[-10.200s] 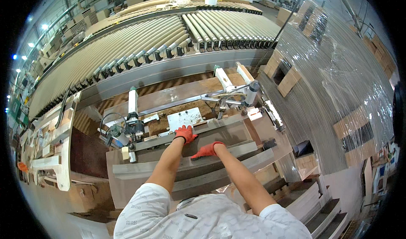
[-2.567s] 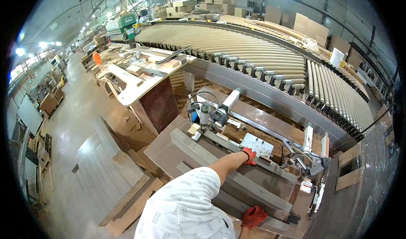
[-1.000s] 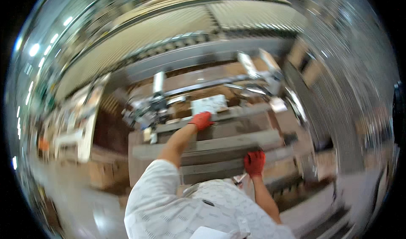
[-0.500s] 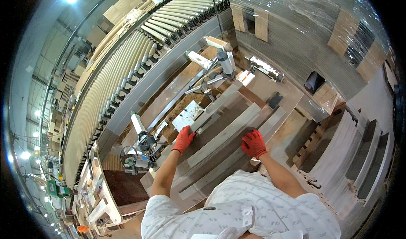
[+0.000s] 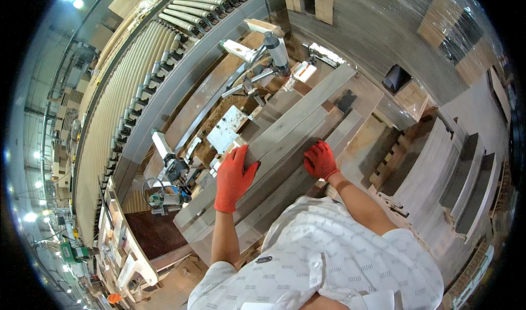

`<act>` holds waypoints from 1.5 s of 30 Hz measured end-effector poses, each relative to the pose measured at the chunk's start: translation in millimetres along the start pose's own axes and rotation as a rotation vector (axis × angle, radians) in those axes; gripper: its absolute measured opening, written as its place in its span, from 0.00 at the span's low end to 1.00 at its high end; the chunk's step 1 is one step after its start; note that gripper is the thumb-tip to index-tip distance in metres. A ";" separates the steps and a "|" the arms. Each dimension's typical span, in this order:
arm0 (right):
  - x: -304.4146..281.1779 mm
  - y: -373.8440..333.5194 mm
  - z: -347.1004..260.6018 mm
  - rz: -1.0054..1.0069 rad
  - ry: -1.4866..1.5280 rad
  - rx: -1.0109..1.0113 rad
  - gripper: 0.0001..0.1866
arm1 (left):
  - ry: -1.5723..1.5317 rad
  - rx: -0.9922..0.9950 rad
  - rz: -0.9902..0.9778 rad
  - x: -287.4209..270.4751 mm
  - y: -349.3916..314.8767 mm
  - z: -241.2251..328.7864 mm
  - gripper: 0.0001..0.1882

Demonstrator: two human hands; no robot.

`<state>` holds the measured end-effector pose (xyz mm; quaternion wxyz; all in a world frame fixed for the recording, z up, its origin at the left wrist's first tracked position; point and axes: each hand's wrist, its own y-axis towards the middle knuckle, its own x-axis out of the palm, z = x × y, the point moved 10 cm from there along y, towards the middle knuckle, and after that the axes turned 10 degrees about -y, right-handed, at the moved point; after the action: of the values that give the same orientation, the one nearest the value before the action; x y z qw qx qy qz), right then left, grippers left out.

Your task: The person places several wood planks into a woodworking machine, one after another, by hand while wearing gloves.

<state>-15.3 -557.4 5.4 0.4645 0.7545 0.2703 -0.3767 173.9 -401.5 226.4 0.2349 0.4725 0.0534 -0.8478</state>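
Observation:
A long grey board [image 5: 296, 121] runs slantwise across the bench in front of me. Other grey boards lie close alongside it on my side. My left hand [image 5: 235, 178], in a red glove, grips its far edge, with the fingers over the edge and the thumb apart on the top face. Farther right, my right hand [image 5: 320, 161], also red-gloved, has its fingers curled over the boards' near side. Its fingertips are partly hidden. Beyond my left hand sits a white metal plate [image 5: 226, 129] on the machine bed.
White-and-grey machine arms [image 5: 174, 165] and a cylinder unit [image 5: 276, 55] stand beyond the boards. A roller conveyor [image 5: 131, 69] curves along the left. Film-wrapped stacks [image 5: 372, 30] rise at the far right. Stacked boards [image 5: 433, 167] lie to my right, and a wooden worktable [image 5: 129, 228] to my left.
My left hand has come up closer to the head camera. The long grey board now reaches farther toward the upper right and covers more of the bed. My right hand stays near the boards' near side.

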 end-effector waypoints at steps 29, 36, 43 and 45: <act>-23.0 -22.0 -78.8 -0.279 -0.034 -0.641 0.38 | 0.115 0.018 0.164 24.6 -95.3 -18.1 0.40; -142.0 56.7 -123.9 -0.093 0.064 -0.631 0.38 | -0.004 -0.040 -0.152 43.7 -117.6 59.8 0.39; -161.8 116.0 -125.0 0.161 0.062 -0.338 0.25 | -0.015 -0.046 -0.008 3.8 -56.7 -23.1 0.32; -154.5 110.2 -116.0 0.213 0.117 -0.193 0.21 | -0.067 -0.051 0.046 -0.5 -36.4 -68.4 0.30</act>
<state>17.0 -508.0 219.9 0.5556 0.7515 0.2502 -0.2528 211.0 -347.8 184.5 0.2679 0.4387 0.0562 -0.8560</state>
